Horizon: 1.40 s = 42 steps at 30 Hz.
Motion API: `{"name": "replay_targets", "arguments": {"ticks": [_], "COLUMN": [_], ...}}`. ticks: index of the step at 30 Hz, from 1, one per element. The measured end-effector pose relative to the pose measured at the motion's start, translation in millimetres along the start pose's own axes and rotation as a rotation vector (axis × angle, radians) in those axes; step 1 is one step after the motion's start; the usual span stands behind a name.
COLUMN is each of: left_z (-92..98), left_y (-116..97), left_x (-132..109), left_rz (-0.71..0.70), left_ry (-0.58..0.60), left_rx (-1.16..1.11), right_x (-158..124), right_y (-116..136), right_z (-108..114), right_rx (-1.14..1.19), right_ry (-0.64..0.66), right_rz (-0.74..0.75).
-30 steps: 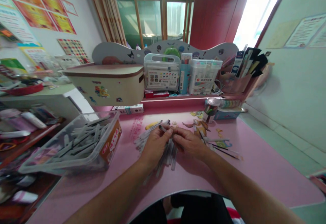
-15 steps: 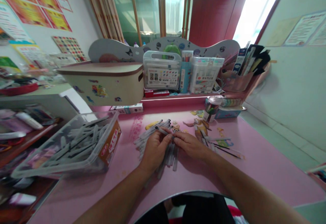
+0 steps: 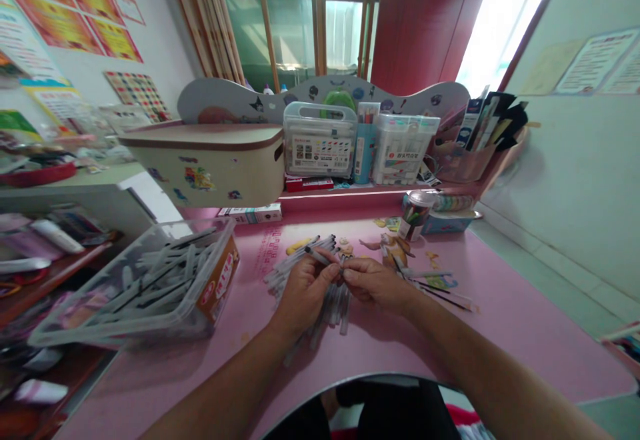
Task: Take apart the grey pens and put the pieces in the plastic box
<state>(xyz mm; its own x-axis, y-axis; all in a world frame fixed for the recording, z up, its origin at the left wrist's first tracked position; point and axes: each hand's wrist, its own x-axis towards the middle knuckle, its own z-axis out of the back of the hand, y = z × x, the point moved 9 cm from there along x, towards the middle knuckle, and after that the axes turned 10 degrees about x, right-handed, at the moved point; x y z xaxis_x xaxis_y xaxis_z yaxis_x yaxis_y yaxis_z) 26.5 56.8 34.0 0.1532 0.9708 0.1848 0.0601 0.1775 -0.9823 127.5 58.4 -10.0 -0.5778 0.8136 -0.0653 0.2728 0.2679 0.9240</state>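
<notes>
My left hand [image 3: 304,297] is closed around a pale grey marker [image 3: 317,255] whose dark end points up and to the left. My right hand [image 3: 374,283] pinches at the other end of this marker, its fingertips touching those of my left hand; the fingers hide that end. Under and beside both hands lies a spread of similar grey markers [image 3: 284,275], several with dark tips pointing away from me. Part of this pile is covered by my hands.
A clear plastic bin [image 3: 227,235] full of grey pens stands on the left of the pink desk [image 3: 505,320]. Thin brushes [image 3: 447,297] lie to the right. A lidded jar [image 3: 415,217] sits behind them. Marker cases [image 3: 320,150] and a lidded storage box [image 3: 215,177] line the shelf.
My right hand has turned slightly, its fingers curled a little more at the marker's end. The view has shifted a touch; the pile looks the same.
</notes>
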Motion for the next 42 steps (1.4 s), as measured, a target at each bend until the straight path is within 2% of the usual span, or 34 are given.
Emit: {"name": "replay_targets", "arguments": {"ticks": [6, 12, 14, 18, 21, 24, 30, 34, 37, 40, 42], "left_z": [-1.4, -1.4, 0.5, 7.5, 10.2, 9.4, 4.8, 8.0, 10.4, 0.1, -14.3], "left_y": [2.9, 3.8, 5.0, 7.6, 6.2, 4.6, -0.6, 3.8, 9.9, 19.2, 25.3], "left_x": [0.3, 0.1, 0.9, 2.9, 3.0, 2.3, 1.7, 4.7, 7.8, 8.1, 4.4], "left_rz": [-0.019, -0.031, -0.034, -0.031, -0.033, -0.021, -0.023, 0.016, 0.064, 0.149, 0.210], "left_ry": [0.024, 0.041, 0.030, -0.036, -0.080, -0.083, -0.035, -0.061, -0.083, 0.021, 0.171], "left_rx": [0.059, 0.095, 0.148, 0.254, 0.254, 0.192, 0.125, 0.045, -0.054, -0.174, -0.246], "right_x": [-1.6, 0.1, 1.4, -1.0, -3.1, -4.0, -4.3, -2.5, -2.5, -3.5, -3.7], "right_y": [1.3, 1.2, 5.4, 25.7, 28.9, 28.1, 29.2, 27.8, 29.7, 28.2, 26.1], "right_z": [-0.5, 0.6, 1.0, -2.9, -5.7, -6.6, -9.4, -0.6, 12.5, 26.0, 29.2], "right_rx": [-0.011, -0.058, -0.157, -0.533, -0.650, -0.636, -0.563, -0.448, -0.323, -0.201, -0.168], "right_ry": [0.018, 0.018, 0.002, -0.084, -0.135, -0.142, -0.075, -0.111, -0.201, -0.302, -0.317], "right_rz": [-0.028, 0.017, 0.081, 0.338, 0.393, 0.366, 0.319, 0.309, 0.293, 0.226, 0.191]}}
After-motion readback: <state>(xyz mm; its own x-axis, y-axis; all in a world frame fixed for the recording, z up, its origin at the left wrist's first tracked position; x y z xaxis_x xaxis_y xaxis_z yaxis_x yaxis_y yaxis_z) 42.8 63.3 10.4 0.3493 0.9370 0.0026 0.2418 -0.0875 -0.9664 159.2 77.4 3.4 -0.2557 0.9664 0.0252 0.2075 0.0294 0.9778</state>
